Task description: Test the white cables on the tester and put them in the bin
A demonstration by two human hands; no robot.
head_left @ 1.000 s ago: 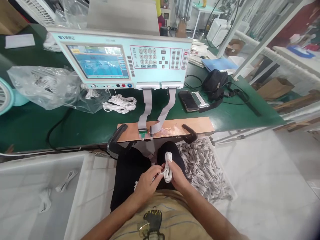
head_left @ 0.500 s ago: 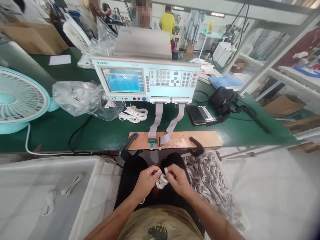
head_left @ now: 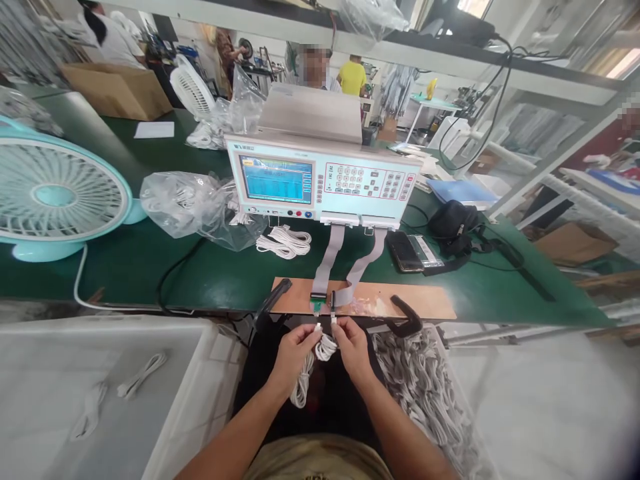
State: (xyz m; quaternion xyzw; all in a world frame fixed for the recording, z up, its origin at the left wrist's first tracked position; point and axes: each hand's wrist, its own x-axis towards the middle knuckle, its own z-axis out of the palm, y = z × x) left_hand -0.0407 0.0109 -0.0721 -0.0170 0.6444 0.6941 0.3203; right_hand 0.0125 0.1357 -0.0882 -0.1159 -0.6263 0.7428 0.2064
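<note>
Left hand and right hand pinch plugs; the bin holds heaped cables, the tub shows two.

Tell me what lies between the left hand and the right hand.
In the head view, a coil of white cable shows between the left hand and the right hand.

Pinching white plugs, one in left hand, one in right hand, just by front edge of wooden board. Holding coiled cable between. Facing machine with lit screen, fan to left.
</note>
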